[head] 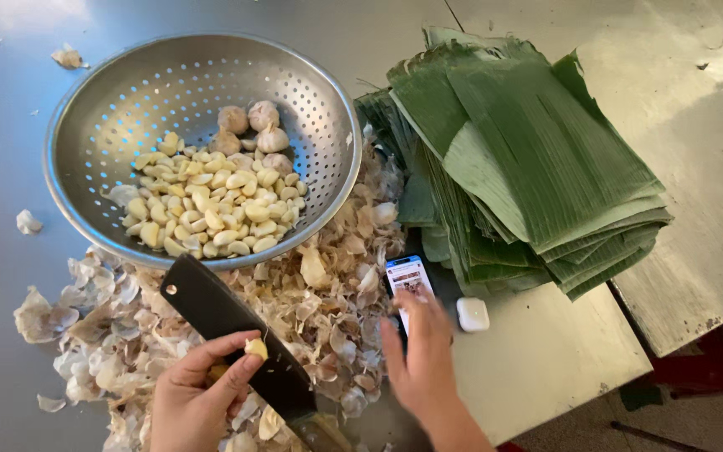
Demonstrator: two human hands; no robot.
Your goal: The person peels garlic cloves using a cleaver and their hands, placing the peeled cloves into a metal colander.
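Left hand point(198, 393) at 7 o'clock, fingers pinching garlic clove point(256, 346) against cleaver point(236, 335); right hand point(420, 356) spread on phone point(407, 276). Divided attention risks slip, cut.

A food-preparation kitchen is shown, probably a working one rather than a small home corner. The work is laid out on a broad stainless-steel table point(562, 360), scuffed and joined to a second steel surface point(696, 167). A large perforated metal colander point(94, 109) is filled with peeled garlic cloves point(202, 209) and a few whole bulbs point(253, 125). A wide heap of papery garlic skins point(328, 293) is spread beside it, a dark cleaver point(228, 322) is laid across them, and a thick stack of cut banana leaves point(529, 159) is piled nearby, which suggests cooking in bulk.
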